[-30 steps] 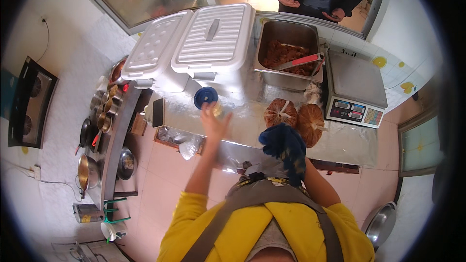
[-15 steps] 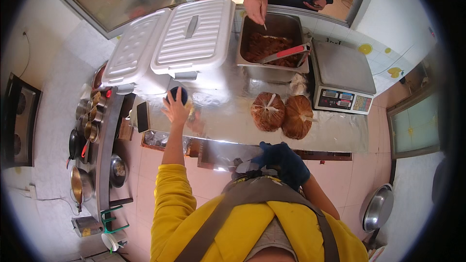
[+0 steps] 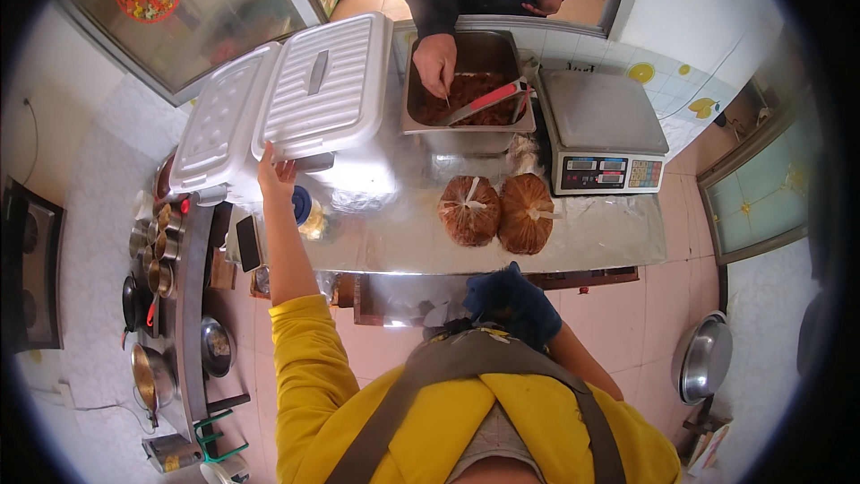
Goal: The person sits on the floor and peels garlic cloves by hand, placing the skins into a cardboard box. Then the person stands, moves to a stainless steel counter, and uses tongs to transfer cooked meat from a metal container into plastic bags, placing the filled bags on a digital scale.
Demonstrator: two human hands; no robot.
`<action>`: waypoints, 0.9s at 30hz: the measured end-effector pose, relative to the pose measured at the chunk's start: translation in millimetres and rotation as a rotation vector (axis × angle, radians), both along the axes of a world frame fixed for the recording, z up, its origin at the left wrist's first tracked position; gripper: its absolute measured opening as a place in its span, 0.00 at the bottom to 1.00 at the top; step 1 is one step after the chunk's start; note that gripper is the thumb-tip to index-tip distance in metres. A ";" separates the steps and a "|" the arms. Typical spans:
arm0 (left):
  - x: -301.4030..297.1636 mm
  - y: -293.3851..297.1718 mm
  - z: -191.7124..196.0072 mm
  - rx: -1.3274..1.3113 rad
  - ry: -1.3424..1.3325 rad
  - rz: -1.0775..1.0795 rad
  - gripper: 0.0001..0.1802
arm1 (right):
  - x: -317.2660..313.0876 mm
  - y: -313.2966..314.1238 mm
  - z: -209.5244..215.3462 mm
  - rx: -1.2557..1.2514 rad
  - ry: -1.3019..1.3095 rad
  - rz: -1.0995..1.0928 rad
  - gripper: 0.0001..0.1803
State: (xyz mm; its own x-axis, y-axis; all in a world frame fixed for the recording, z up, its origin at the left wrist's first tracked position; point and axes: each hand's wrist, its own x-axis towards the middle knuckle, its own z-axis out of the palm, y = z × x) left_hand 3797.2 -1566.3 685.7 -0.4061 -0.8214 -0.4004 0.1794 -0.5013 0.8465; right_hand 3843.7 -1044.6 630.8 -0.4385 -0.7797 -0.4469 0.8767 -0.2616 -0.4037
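Note:
My left hand [image 3: 276, 172] reaches up to the front corner of the larger white lidded bin [image 3: 327, 90], fingers apart and at the lid's edge. Just beside that wrist stands a container with a round dark blue lid [image 3: 302, 204]. My right hand [image 3: 511, 305], covered in dark blue fabric that looks like a glove, is low in front of my apron at the counter's near edge; its fingers do not show clearly. Two tied clear bags of reddish-brown food, a left bag [image 3: 469, 211] and a right bag [image 3: 526, 215], sit on the counter beyond it.
A steel pan [image 3: 470, 130] of brown food holds red-handled tongs [image 3: 484, 103]; a co-worker's hand [image 3: 435, 63] dips into it. To its right is a scale [image 3: 605, 121]. A second white bin [image 3: 219, 121] and a black phone [image 3: 248, 244] are at the left.
My left hand has moved from the blue-lidded container up to the bin's lid edge. The view has shifted, and the co-worker's hand has gone lower into the pan.

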 end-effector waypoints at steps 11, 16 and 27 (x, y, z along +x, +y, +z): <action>11.5 24.7 -17.2 -0.129 -0.022 0.093 0.12 | -4.7 5.4 -16.8 -0.063 -0.111 0.025 0.25; 44.8 77.1 -6.3 -0.175 -0.069 0.058 0.15 | -9.5 -3.7 -10.9 0.164 0.660 0.117 0.23; 100.8 56.7 -58.9 0.541 0.214 0.330 0.33 | -14.0 -21.8 -15.6 -0.068 0.518 0.229 0.12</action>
